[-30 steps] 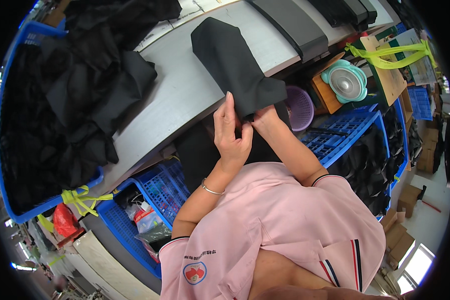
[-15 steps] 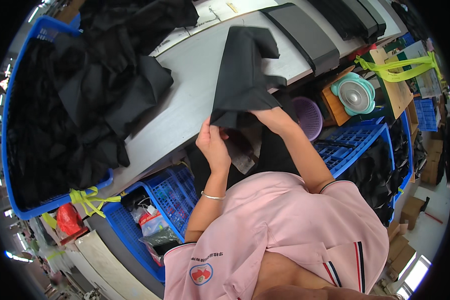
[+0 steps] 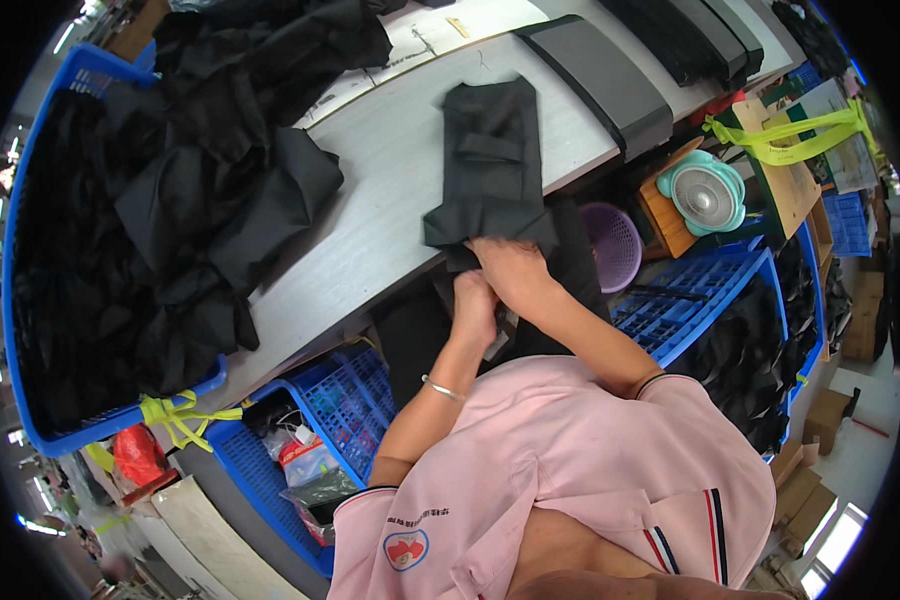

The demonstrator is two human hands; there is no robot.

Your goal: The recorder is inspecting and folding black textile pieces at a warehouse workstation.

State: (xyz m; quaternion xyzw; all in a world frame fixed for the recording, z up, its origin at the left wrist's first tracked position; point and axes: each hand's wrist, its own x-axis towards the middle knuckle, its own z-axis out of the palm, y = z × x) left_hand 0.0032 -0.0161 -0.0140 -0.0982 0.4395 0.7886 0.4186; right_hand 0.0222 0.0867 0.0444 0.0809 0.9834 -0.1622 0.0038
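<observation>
A long black fabric piece (image 3: 490, 180) lies over the near edge of the light table, its near end bunched and creased. My right hand (image 3: 513, 272) grips that near end with its fingers curled. Just below and to its left, my left hand (image 3: 476, 305) is closed at the fabric's lower edge, close against the right hand. Its fingertips are partly hidden, but the cloth runs down to them. A big heap of black fabric pieces (image 3: 185, 200) fills the blue basket (image 3: 60, 425) on the left.
At the table's far right lie stacked flat black pieces (image 3: 610, 80). Right of my arm are a purple basket (image 3: 612, 245), a teal fan (image 3: 705, 195) and a blue crate (image 3: 695, 290). Another blue basket (image 3: 245, 470) with packets stands at lower left, below the table (image 3: 370, 190).
Both hands have come together at the fabric's near end; the left moved right, the right moved left and down. The folded-over cloth now lies flatter and straighter on the table.
</observation>
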